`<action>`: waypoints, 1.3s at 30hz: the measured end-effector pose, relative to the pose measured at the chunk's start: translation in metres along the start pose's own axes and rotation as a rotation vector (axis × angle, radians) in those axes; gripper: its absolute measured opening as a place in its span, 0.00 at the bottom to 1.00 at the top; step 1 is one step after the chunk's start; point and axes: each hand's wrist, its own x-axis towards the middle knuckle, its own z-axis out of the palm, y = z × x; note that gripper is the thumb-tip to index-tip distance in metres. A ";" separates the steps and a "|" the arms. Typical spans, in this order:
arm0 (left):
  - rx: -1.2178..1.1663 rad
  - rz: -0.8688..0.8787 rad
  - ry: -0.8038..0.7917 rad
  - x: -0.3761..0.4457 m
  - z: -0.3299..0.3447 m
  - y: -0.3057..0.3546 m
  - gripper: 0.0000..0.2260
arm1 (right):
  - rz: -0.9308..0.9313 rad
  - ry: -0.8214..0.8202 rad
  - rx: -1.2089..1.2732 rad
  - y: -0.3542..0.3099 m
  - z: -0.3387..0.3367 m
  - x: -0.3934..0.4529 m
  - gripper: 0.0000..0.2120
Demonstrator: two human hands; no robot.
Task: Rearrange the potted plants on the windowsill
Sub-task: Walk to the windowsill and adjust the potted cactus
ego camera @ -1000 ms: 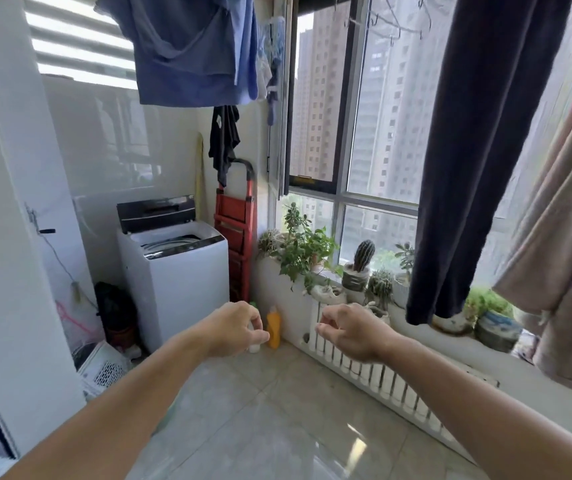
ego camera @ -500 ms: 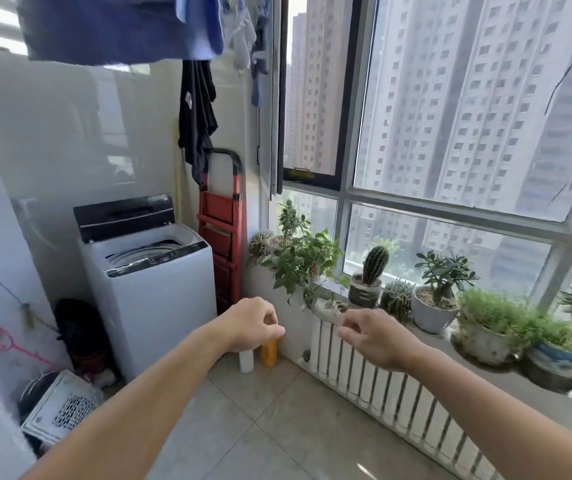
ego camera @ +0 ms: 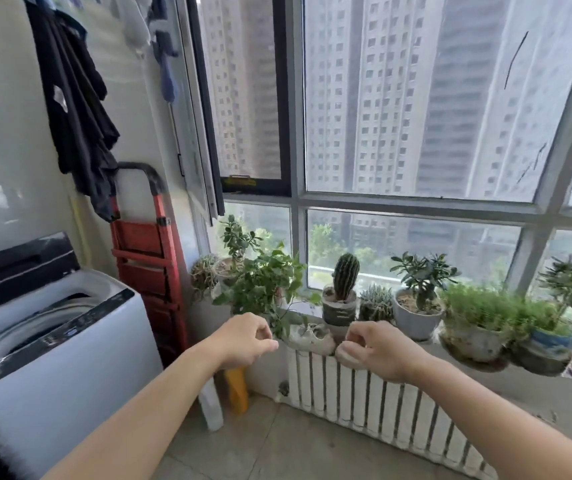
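A row of potted plants lines the windowsill (ego camera: 534, 388): a leafy green plant (ego camera: 265, 285) at the left, a tall cactus (ego camera: 345, 282) in a grey pot, a jade plant in a pale pot (ego camera: 416, 318), and grassy plants in a round pot (ego camera: 475, 337) and a blue pot (ego camera: 547, 344). A low white shell-like pot (ego camera: 310, 336) sits at the sill's front edge. My left hand (ego camera: 244, 339) and my right hand (ego camera: 373, 348) hover in front of that pot, fingers curled, holding nothing.
A white radiator (ego camera: 374, 403) runs under the sill. A red folding ladder (ego camera: 146, 258) leans in the corner beside a washing machine (ego camera: 45, 344). An orange bottle (ego camera: 236, 389) and a white one (ego camera: 210, 403) stand on the floor. Dark clothes (ego camera: 73, 109) hang above.
My view has moved closer to the windowsill and past the hanging laundry. Both hands have stayed raised and curled, drawing nearer to the plants.
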 end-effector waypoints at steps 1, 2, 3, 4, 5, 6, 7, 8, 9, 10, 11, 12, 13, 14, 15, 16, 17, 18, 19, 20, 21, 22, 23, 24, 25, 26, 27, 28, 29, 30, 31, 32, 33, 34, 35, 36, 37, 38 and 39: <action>0.008 0.012 -0.019 0.015 -0.006 -0.006 0.10 | 0.018 0.008 -0.003 -0.001 0.002 0.013 0.18; 0.017 0.026 -0.032 0.030 -0.012 -0.011 0.10 | 0.032 0.022 -0.006 -0.001 0.004 0.025 0.16; 0.026 0.040 -0.040 0.044 -0.017 -0.015 0.10 | 0.044 0.035 -0.007 -0.001 0.006 0.037 0.13; 0.032 0.056 -0.045 0.058 -0.021 -0.019 0.10 | 0.056 0.042 -0.010 -0.001 0.008 0.048 0.12; 0.034 0.076 -0.053 0.072 -0.024 -0.022 0.09 | 0.067 0.041 -0.017 -0.001 0.009 0.058 0.11; 0.036 0.097 -0.065 0.086 -0.026 -0.024 0.09 | 0.077 0.036 -0.026 0.000 0.010 0.068 0.11; 0.038 0.118 -0.078 0.099 -0.026 -0.026 0.08 | 0.088 0.030 -0.030 0.001 0.011 0.079 0.11; 0.040 0.136 -0.090 0.113 -0.027 -0.027 0.08 | 0.099 0.028 -0.029 0.004 0.012 0.090 0.11; 0.038 0.149 -0.099 0.128 -0.027 -0.028 0.07 | 0.109 0.029 -0.029 0.007 0.012 0.101 0.11; 0.033 0.159 -0.105 0.142 -0.026 -0.030 0.08 | 0.117 0.032 -0.029 0.011 0.013 0.112 0.11; 0.029 0.168 -0.110 0.157 -0.024 -0.030 0.08 | 0.124 0.035 -0.031 0.016 0.013 0.123 0.11; 0.026 0.176 -0.113 0.172 -0.022 -0.030 0.08 | 0.128 0.035 -0.038 0.023 0.014 0.135 0.12; 0.024 0.183 -0.116 0.188 -0.020 -0.030 0.07 | 0.129 0.032 -0.049 0.031 0.016 0.147 0.12; 0.023 0.189 -0.117 0.203 -0.017 -0.030 0.06 | 0.130 0.030 -0.057 0.040 0.017 0.159 0.12; 0.024 0.193 -0.114 0.219 -0.014 -0.030 0.06 | 0.134 0.027 -0.058 0.050 0.017 0.172 0.12; 0.026 0.194 -0.115 0.234 -0.010 -0.030 0.07 | 0.141 0.023 -0.051 0.061 0.018 0.184 0.12; 0.026 0.190 -0.120 0.249 -0.006 -0.030 0.08 | 0.149 0.022 -0.039 0.071 0.019 0.196 0.12; 0.024 0.185 -0.129 0.264 -0.003 -0.030 0.09 | 0.155 0.017 -0.031 0.082 0.019 0.209 0.12; 0.022 0.179 -0.138 0.279 -0.001 -0.030 0.10 | 0.156 0.006 -0.031 0.092 0.018 0.222 0.12; 0.023 0.170 -0.142 0.293 0.002 -0.029 0.10 | 0.154 -0.009 -0.035 0.100 0.017 0.234 0.12; 0.028 0.162 -0.144 0.307 0.004 -0.029 0.10 | 0.152 -0.021 -0.037 0.109 0.016 0.246 0.11; 0.034 0.153 -0.143 0.321 0.007 -0.028 0.10 | 0.153 -0.027 -0.037 0.117 0.014 0.258 0.11; 0.032 0.142 -0.140 0.335 0.009 -0.028 0.10 | 0.153 -0.031 -0.035 0.125 0.012 0.271 0.11; 0.025 0.128 -0.141 0.347 0.012 -0.028 0.09 | 0.153 -0.033 -0.033 0.133 0.011 0.282 0.11; 0.020 0.118 -0.149 0.359 0.015 -0.028 0.08 | 0.158 -0.038 -0.028 0.138 0.010 0.293 0.11; 0.022 0.118 -0.164 0.371 0.017 -0.028 0.09 | 0.165 -0.047 -0.023 0.144 0.010 0.302 0.11; 0.032 0.125 -0.183 0.383 0.020 -0.029 0.10 | 0.170 -0.058 -0.022 0.148 0.012 0.312 0.11; 0.045 0.134 -0.200 0.395 0.023 -0.029 0.12 | 0.172 -0.065 -0.025 0.153 0.014 0.321 0.11; 0.056 0.137 -0.210 0.408 0.024 -0.028 0.13 | 0.171 -0.067 -0.030 0.157 0.016 0.332 0.11; 0.059 0.135 -0.219 0.421 0.025 -0.029 0.14 | 0.173 -0.067 -0.032 0.161 0.018 0.342 0.10; 0.057 0.134 -0.232 0.436 0.026 -0.029 0.14 | 0.182 -0.069 -0.028 0.164 0.019 0.352 0.10; 0.055 0.138 -0.246 0.450 0.028 -0.030 0.14 | 0.196 -0.068 -0.020 0.167 0.021 0.362 0.10; 0.055 0.151 -0.259 0.464 0.030 -0.032 0.14 | 0.216 -0.063 -0.012 0.170 0.024 0.371 0.12; 0.052 0.168 -0.273 0.477 0.031 -0.034 0.13 | 0.238 -0.053 -0.006 0.173 0.027 0.380 0.13; 0.043 0.183 -0.287 0.490 0.033 -0.037 0.12 | 0.261 -0.042 -0.001 0.176 0.030 0.388 0.14; 0.036 0.199 -0.298 0.503 0.034 -0.040 0.09 | 0.285 -0.029 0.007 0.180 0.033 0.395 0.15; 0.032 0.215 -0.308 0.515 0.035 -0.042 0.07 | 0.311 -0.016 0.019 0.184 0.038 0.402 0.15; 0.032 0.226 -0.320 0.527 0.037 -0.045 0.06 | 0.344 -0.008 0.036 0.188 0.043 0.408 0.16; 0.026 0.228 -0.336 0.539 0.039 -0.048 0.06 | 0.387 -0.006 0.060 0.192 0.049 0.413 0.15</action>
